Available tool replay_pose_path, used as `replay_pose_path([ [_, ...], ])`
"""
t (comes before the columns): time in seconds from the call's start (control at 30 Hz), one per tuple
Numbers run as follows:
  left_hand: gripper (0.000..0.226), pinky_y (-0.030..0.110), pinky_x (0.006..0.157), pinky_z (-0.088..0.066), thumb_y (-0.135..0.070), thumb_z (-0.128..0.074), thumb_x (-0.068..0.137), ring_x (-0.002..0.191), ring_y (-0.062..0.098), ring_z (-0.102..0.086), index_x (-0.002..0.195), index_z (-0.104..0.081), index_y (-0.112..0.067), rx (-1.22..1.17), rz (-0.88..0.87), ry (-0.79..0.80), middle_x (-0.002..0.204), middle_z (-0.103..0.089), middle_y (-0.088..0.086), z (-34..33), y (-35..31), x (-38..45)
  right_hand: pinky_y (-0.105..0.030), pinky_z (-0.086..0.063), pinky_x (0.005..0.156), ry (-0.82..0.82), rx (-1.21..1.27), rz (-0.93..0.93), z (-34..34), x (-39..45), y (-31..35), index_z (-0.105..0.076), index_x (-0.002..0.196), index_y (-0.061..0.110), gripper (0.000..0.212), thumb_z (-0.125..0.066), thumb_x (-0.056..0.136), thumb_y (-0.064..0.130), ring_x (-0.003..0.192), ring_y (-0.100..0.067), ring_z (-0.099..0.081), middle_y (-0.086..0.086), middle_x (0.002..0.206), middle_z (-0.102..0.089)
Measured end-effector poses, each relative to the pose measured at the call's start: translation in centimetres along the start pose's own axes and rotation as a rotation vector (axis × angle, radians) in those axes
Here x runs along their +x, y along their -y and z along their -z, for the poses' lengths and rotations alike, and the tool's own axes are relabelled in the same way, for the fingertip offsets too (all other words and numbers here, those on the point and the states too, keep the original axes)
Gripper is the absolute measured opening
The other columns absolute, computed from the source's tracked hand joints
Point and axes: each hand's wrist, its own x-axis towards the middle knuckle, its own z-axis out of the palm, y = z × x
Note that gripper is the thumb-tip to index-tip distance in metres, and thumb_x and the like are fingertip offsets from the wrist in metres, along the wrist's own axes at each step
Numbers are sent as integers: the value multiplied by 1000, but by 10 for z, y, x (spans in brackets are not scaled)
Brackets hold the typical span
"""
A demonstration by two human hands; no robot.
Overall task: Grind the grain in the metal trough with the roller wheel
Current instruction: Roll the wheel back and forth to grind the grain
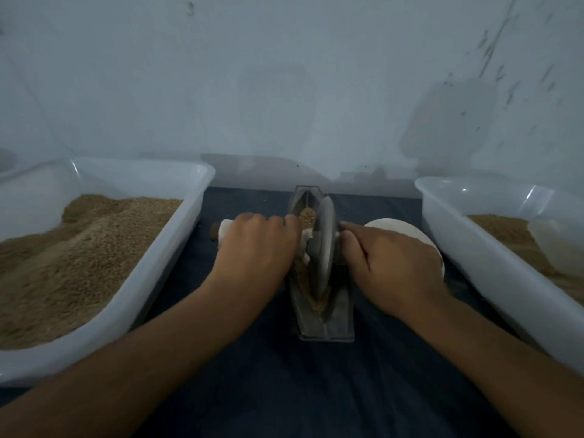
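We have both hands wrapped round the axle handle, the left hand (pixel 256 245) and right hand (pixel 388 260) on either side of the roller wheel (pixel 324 245), which stands in the metal trough (pixel 325 324) on the dark-clothed table. To crush the grain (pixel 307 216) evenly, we should press down equally and roll the wheel along the trough's full length

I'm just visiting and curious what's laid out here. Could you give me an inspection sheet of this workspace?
Surface: dark blue cloth.
Job's things: grey metal trough holds brown grain; grey metal roller wheel stands in it.
Clutter: two white plastic tubs, left and right, holding grain; round white disc.
Grippers: left hand grips the cloth-wrapped axle handle; right hand covers the other end.
Cables: nothing seen.
Surroundings: pale scuffed wall.
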Motion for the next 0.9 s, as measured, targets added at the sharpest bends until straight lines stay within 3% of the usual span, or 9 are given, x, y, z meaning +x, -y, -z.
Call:
replay_pose_path([
  [0.13, 35, 30, 49, -5, -32, -78, 66, 66, 9, -62, 93, -57, -29, 91, 18, 34, 76, -64, -11, 3, 0, -9, -26, -32, 53, -43, 20, 0, 2, -3, 5, -69, 103, 35, 56, -16, 100, 53, 71, -11, -61, 13, 79, -66],
  [0.23, 42, 28, 56, -25, -24, -74, 78, 80, 14, -65, 113, -50, -24, -18, 28, 80, 93, -65, -7, -10, 4, 2, -22, -30, 51, -65, 38, 17, -5, 10, 2, -72, 102, 30, 55, -21, 101, 48, 73, -15, -64, 9, 82, -71],
  [0.33, 49, 29, 57, -30, -18, -69, 85, 89, 22, -66, 125, -41, -18, -104, 27, 97, 101, -65, -1, -26, 8, 26, -36, -49, 74, 10, 7, 30, -16, 35, -4, -71, 111, 28, 56, -17, 103, 44, 93, -20, -66, 4, 99, -73],
  [0.47, 71, 34, 67, -36, -16, -62, 91, 95, 28, -66, 150, -22, -12, -83, 23, 67, 110, -66, 6, -48, 9, 57, -41, -47, 94, 94, -12, -6, -35, 65, -18, -56, 137, 40, 51, -16, 106, 43, 121, -24, -57, 3, 125, -67],
  [0.57, 85, 39, 87, -43, -16, -63, 91, 115, 34, -57, 156, -8, -11, -89, 33, 82, 131, -54, 17, -59, 11, 79, -41, -45, 89, 150, -13, -34, -44, 85, -29, -53, 139, 41, 47, -20, 106, 42, 118, -27, -57, -1, 126, -66],
  [0.63, 89, 46, 109, -34, -18, -64, 90, 134, 37, -41, 157, -5, -13, -107, 62, 124, 147, -40, 22, -61, 12, 87, -41, -45, 86, 172, -32, -37, -48, 98, -34, -51, 140, 41, 47, -20, 106, 44, 113, -29, -58, -3, 126, -67],
  [0.7, 91, 53, 116, -23, -20, -66, 88, 143, 35, -29, 157, -6, -17, -137, 92, 136, 155, -30, 19, -63, 13, 92, -42, -44, 88, 193, -28, -49, -50, 107, -36, -47, 146, 40, 48, -21, 106, 47, 118, -29, -56, -4, 132, -64],
  [0.83, 87, 54, 111, -28, -17, -67, 86, 139, 34, -36, 155, -15, -17, -165, 124, 137, 151, -38, 16, -63, 13, 94, -38, -39, 79, 197, 0, -68, -54, 113, -39, -51, 141, 39, 48, -21, 105, 48, 113, -29, -58, -4, 128, -65],
  [0.9, 71, 45, 88, -43, -15, -65, 88, 118, 34, -55, 149, -29, -15, -163, 120, 115, 130, -57, 14, -62, 12, 93, -36, -38, 69, 189, -9, -63, -53, 107, -39, -62, 120, 33, 44, -21, 106, 44, 96, -30, -60, -6, 108, -68],
])
